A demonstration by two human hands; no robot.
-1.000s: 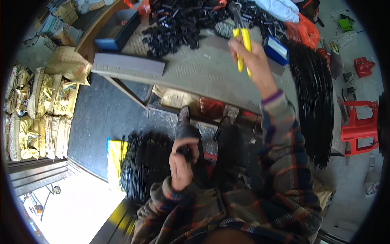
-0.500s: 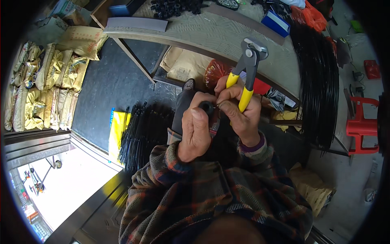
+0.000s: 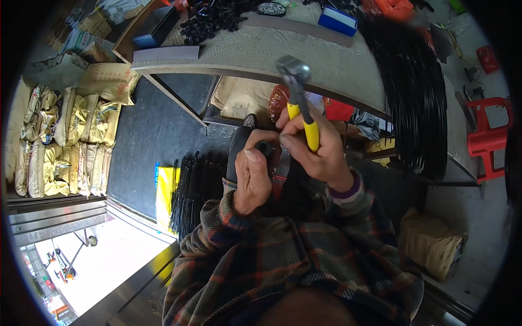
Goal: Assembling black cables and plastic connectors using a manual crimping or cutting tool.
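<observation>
My left hand (image 3: pixel 253 176) is closed around a black tube-like part (image 3: pixel 264 147) whose round hollow end faces up, the thumb lying along its near side. The rest of that part is hidden by my fingers. Just right of it, my right hand (image 3: pixel 326 157) grips pliers (image 3: pixel 305 113) with yellow handle sleeves and a grey metal head. Their head points up and away toward the bench, slightly blurred. My right thumb and fingertips are bent together close to the black part's open end; whether they pinch something small, I cannot make out.
A workbench (image 3: pixel 234 61) stands ahead, bearing black parts (image 3: pixel 209 23), a blue box (image 3: pixel 338 22) and long black strands (image 3: pixel 413 103) draped over its right end. More black rods (image 3: pixel 197 185) stand at left. Stacked sacks (image 3: pixel 68 141) lie far left, a red stool (image 3: pixel 485 138) right.
The view has shifted, so the surroundings sit differently. The pliers have swung, with their head now farther left and the right fingers still close to the black part. Both hands keep their holds.
</observation>
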